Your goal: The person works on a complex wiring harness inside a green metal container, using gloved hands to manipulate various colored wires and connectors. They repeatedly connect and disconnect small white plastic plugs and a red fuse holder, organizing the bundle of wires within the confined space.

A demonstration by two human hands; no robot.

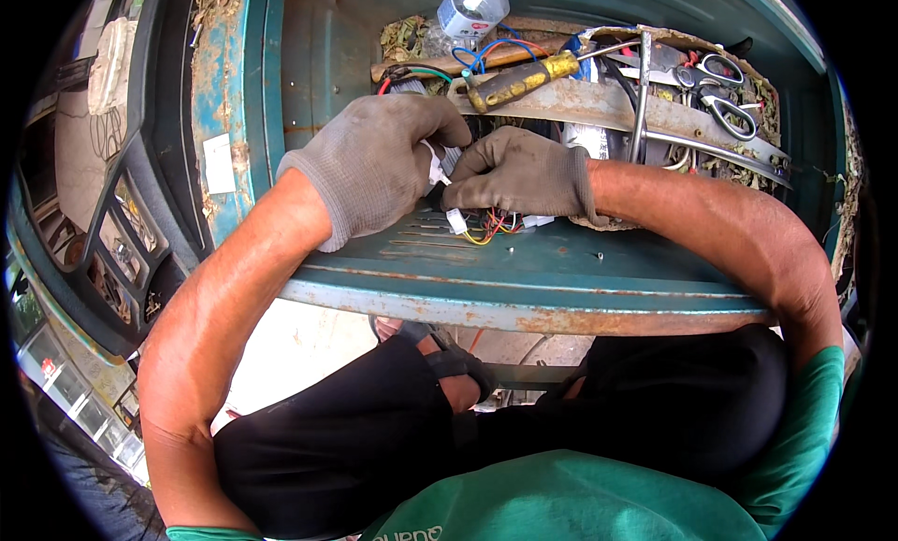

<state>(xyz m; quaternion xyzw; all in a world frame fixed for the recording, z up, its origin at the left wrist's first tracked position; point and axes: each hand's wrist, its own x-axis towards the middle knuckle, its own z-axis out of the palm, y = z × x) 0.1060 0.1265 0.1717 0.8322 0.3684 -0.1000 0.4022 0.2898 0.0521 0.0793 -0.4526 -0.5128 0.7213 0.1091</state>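
Observation:
In a grey work glove, my left hand (379, 153) is closed around a white plastic connector (436, 167), with its fingertips bent over it. My right hand (528, 173), gloved the same way, has its thumb and fingers pinched together just beside that connector. What the right fingertips grip is hidden by the glove. Below the right hand hang a second white connector (456, 221) and thin yellow, red and black wires (491, 229). Another white plug (538, 220) lies to their right.
A rusty green metal box surrounds my hands, its front edge (524, 315) before my knees. Behind are a yellow-handled screwdriver (524, 81), a plastic bottle (472, 10), scissors (730, 117), a metal bar (643, 97), coloured wires and dry leaves. A black plastic frame (131, 214) stands left.

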